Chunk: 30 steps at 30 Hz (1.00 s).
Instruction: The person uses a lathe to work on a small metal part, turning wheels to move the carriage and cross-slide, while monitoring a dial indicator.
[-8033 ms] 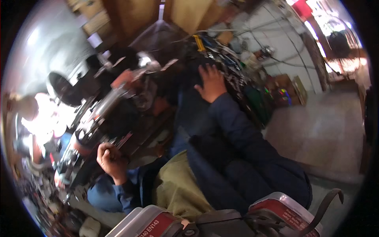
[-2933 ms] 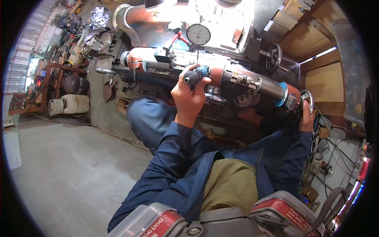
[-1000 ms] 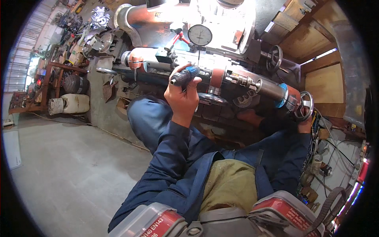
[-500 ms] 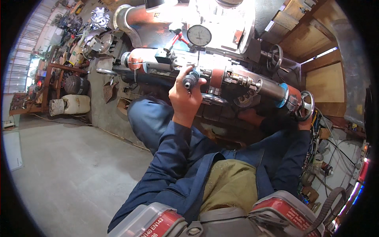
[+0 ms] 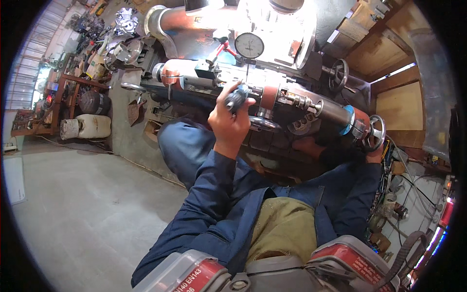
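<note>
A blue-and-black tool (image 5: 236, 101), perhaps a small pneumatic one, is gripped in my left hand (image 5: 228, 124) in front of the horizontal machine shaft (image 5: 338, 111). Above it a round dial gauge (image 5: 249, 45) stands on a red jointed arm (image 5: 218, 50). A red collar (image 5: 268, 100) sits just right of the tool, with a handwheel (image 5: 264, 123) below it. My right hand (image 5: 373, 156) is at the right-end handwheel (image 5: 374, 134), its fingers mostly hidden by the wheel. A large copper-coloured cylindrical casting (image 5: 181, 20) lies behind, partly washed out by glare.
A white gas cylinder (image 5: 94, 127), cluttered metal parts and a rusty rack (image 5: 75, 82) stand at the left, beside the concrete floor (image 5: 97, 194). Wooden panels (image 5: 399, 107) are at the upper right, cables and tools below them. My bent left leg (image 5: 180, 146) is under the machine.
Since about eight seconds ago the view has swung round to the machine and the tool is in my left hand. In the last second that tool has shifted slightly right and changed angle.
</note>
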Motion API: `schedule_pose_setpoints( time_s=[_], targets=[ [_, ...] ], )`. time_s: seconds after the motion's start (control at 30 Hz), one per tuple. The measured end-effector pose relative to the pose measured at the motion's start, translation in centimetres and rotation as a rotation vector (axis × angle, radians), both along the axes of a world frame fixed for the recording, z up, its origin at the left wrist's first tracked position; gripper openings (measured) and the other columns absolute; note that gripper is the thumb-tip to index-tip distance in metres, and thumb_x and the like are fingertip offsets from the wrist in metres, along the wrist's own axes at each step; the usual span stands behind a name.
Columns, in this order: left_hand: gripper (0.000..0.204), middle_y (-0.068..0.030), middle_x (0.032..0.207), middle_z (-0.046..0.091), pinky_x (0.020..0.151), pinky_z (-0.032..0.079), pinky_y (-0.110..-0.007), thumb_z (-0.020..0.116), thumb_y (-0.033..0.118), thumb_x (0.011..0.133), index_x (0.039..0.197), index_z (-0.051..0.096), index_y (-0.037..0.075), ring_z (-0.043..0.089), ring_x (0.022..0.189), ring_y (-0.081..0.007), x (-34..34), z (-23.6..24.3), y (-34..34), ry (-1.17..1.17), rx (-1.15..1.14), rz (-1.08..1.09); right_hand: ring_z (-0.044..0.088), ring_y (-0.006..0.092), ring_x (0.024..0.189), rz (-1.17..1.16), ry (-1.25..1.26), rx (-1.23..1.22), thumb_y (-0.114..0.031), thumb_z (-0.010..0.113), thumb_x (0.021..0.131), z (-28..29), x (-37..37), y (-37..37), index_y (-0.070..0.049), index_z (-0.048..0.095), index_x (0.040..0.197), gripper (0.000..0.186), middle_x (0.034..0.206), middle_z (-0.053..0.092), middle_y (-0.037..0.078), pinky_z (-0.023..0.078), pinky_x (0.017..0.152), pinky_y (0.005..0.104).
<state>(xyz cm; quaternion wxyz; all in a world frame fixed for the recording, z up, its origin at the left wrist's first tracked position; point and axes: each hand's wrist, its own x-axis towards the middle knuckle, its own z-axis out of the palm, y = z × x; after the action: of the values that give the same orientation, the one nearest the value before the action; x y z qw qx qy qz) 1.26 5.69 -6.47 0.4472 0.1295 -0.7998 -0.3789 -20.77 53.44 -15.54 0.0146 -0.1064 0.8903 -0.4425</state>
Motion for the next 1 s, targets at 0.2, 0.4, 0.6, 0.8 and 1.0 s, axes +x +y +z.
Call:
schedule_pose_setpoints(
  time_s=[0.2, 0.4, 0.6, 0.8, 1.0],
  targets=[
    [0.042, -0.0184, 0.113, 0.065, 0.095, 0.049, -0.039, 0.072, 0.014, 0.087, 0.120, 0.052, -0.003, 0.062, 0.106, -0.0258, 0.3, 0.7, 0.0, 0.283, 0.135, 0.019, 0.062, 0.0206, 0.101, -0.020, 0.014, 0.056, -0.021, 0.055, 0.097, -1.2, 1.9, 4.5, 0.002, 0.061, 0.116, 0.031, 0.108, 0.068, 0.010, 0.047, 0.088, 0.0347],
    [0.039, -0.0149, 0.111, 0.066, 0.093, 0.050, -0.036, 0.072, 0.013, 0.087, 0.117, 0.055, -0.004, 0.062, 0.104, -0.0223, 0.5, 1.1, 0.2, 0.227, 0.209, 0.067, 0.059, 0.0175, 0.093, 0.133, -0.191, 0.019, -0.027, 0.057, 0.098, 12.2, 4.2, 0.6, 0.001, 0.064, 0.110, 0.031, 0.103, 0.066, 0.007, 0.047, 0.085, 0.0324],
    [0.043, -0.0146, 0.109, 0.068, 0.087, 0.053, -0.033, 0.074, 0.017, 0.085, 0.118, 0.056, -0.003, 0.066, 0.100, -0.0215, 0.3, 1.0, 0.1, 0.230, 0.177, 0.089, 0.059, 0.0159, 0.091, -0.072, 0.058, -0.021, -0.028, 0.054, 0.100, 9.6, -1.1, -2.4, 0.001, 0.065, 0.109, 0.032, 0.101, 0.066, 0.006, 0.047, 0.084, 0.0297],
    [0.048, -0.0161, 0.108, 0.069, 0.084, 0.055, -0.033, 0.076, 0.022, 0.085, 0.120, 0.055, -0.002, 0.068, 0.098, -0.0220, 0.1, 0.3, -0.2, 0.225, 0.193, 0.093, 0.059, 0.0150, 0.086, 0.121, -0.093, 0.330, -0.030, 0.056, 0.099, 8.6, -1.5, -3.8, 0.000, 0.064, 0.110, 0.033, 0.098, 0.066, 0.004, 0.048, 0.081, 0.0300],
    [0.047, -0.0161, 0.108, 0.069, 0.084, 0.055, -0.032, 0.076, 0.022, 0.085, 0.120, 0.055, -0.002, 0.068, 0.097, -0.0212, 0.1, 0.4, 0.0, 0.243, 0.207, 0.084, 0.059, 0.0139, 0.087, 0.238, -0.245, 0.350, -0.027, 0.057, 0.099, 7.8, 2.9, 1.9, 0.000, 0.064, 0.111, 0.030, 0.099, 0.066, 0.004, 0.047, 0.082, 0.0289]
  ],
)
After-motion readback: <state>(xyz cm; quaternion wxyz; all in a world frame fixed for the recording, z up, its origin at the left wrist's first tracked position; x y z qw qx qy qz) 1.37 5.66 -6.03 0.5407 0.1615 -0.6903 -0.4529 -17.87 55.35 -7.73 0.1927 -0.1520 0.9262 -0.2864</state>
